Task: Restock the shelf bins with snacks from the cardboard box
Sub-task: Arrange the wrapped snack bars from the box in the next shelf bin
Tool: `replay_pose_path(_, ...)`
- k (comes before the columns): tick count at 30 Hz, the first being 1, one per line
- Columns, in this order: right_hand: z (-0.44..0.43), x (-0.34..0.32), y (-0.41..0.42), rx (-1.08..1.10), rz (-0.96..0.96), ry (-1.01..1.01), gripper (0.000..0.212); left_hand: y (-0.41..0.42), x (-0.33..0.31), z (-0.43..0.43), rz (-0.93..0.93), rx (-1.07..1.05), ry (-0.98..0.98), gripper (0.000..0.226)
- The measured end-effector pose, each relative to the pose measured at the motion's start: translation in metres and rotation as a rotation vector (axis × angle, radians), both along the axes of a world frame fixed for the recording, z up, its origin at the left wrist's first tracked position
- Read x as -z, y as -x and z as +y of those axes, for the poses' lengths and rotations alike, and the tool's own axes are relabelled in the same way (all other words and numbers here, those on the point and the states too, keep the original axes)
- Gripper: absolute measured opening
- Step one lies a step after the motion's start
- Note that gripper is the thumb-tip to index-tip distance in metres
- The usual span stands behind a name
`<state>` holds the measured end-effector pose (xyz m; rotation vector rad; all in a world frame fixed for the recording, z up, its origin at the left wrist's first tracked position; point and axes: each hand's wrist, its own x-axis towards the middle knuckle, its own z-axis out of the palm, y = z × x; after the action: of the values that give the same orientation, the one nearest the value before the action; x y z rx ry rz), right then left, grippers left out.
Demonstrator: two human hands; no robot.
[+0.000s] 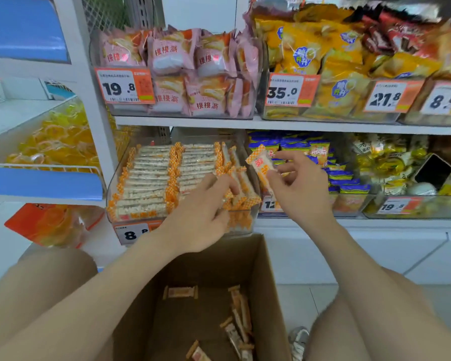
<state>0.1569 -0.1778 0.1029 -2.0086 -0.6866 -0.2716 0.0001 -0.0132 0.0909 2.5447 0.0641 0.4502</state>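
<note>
A clear shelf bin [115,188] on the lower shelf holds rows of orange-and-white checked snack bars [151,178]. My left hand [203,214] reaches into the bin's right side, its fingers curled around bars there. My right hand [297,188] is raised just right of the bin and pinches one orange-and-white snack bar [262,165] between thumb and fingers, tilted. Below, between my knees, the open cardboard box [268,282] has several loose bars [240,319] lying on its bottom.
Above are bins of pink pastry packs [193,74] and yellow chip bags [323,61]. Right of the target bin sit blue packs [344,175] and yellow sweets [391,162]. A side rack at left holds yellow jellies [55,136]. Price tags hang on the bin fronts.
</note>
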Motion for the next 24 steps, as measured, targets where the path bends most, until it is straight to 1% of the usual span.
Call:
replay_pose_path(2,0.002,-0.006,-0.01,0.005,-0.078,0.056,0.034,-0.02,0.003,0.0,-0.036,-0.004,-0.28,0.035)
replay_pose_path(3,0.004,-0.009,-0.013,0.003,-0.091,0.073,0.032,-0.03,0.005,0.001,-0.053,-0.017,-0.384,0.035)
replay_pose_path(4,0.007,-0.009,-0.017,0.007,-0.088,0.074,0.029,-0.04,0.008,0.001,-0.061,-0.022,-0.461,0.037)
replay_pose_path(6,0.013,-0.009,-0.022,0.021,-0.069,0.046,0.024,-0.057,0.013,0.001,-0.053,-0.021,-0.554,0.045)
replay_pose_path(9,0.02,-0.006,-0.028,0.04,-0.054,0.052,0.02,-0.07,0.019,0.004,-0.049,0.006,-0.575,0.051)
replay_pose_path(13,0.022,-0.004,-0.03,0.032,-0.022,0.072,0.02,-0.075,0.023,0.013,-0.096,0.045,-0.554,0.043)
replay_pose_path(16,0.024,-0.002,-0.026,0.017,0.03,0.074,0.019,-0.077,0.027,0.012,-0.106,0.065,-0.627,0.044)
replay_pose_path(19,0.02,0.0,-0.022,0.031,0.128,0.09,0.027,-0.078,0.03,0.006,-0.109,0.055,-0.701,0.046)
replay_pose_path(22,0.013,-0.001,-0.018,0.026,0.25,0.039,0.027,-0.078,0.028,0.007,-0.148,0.063,-0.7,0.034)
replay_pose_path(24,0.011,-0.002,-0.016,0.03,0.263,0.026,0.027,-0.08,0.03,0.009,-0.183,0.071,-0.681,0.025)
